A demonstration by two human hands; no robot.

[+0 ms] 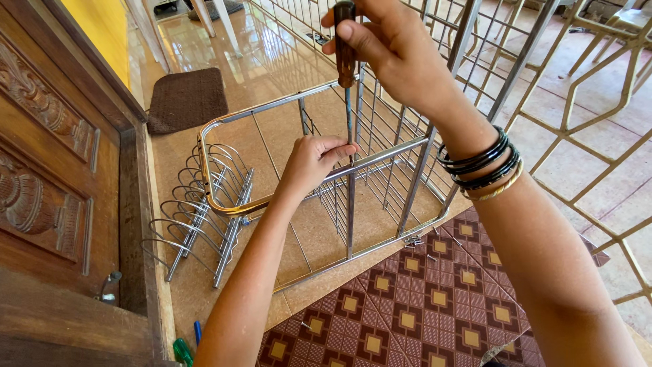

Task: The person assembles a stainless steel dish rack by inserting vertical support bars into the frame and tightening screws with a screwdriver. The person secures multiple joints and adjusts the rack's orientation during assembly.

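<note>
My right hand grips the dark brown handle of a screwdriver held upright, its shaft pointing down onto the top rail of a steel wire rack standing on the tiled floor. My left hand pinches that rail right where the screwdriver tip meets it, at the top of an upright post. Several dark and gold bangles sit on my right wrist.
A wire plate holder lies on the floor left of the rack. Loose screws rest on a patterned brown mat. A carved wooden door stands at left, a brown doormat beyond, a metal grille at right. Green and blue tool handles lie near the door.
</note>
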